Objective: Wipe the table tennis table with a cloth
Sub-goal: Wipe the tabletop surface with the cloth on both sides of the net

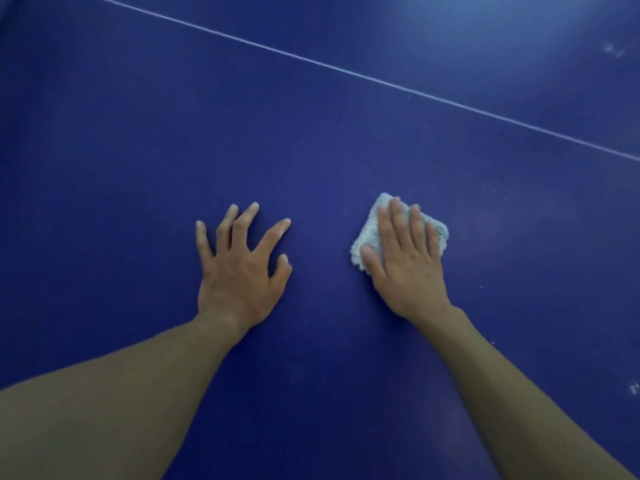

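The dark blue table tennis table fills the whole view. A small folded grey fluffy cloth lies on it right of centre. My right hand lies flat on the cloth with straight fingers pressing it onto the surface; most of the cloth is hidden under the palm. My left hand rests on the bare table to the left, fingers spread with the tips touching the surface, holding nothing.
A thin white line crosses the table diagonally from upper left to right, beyond both hands. Pale dusty smears show at the upper right, and small white specks at the right edge.
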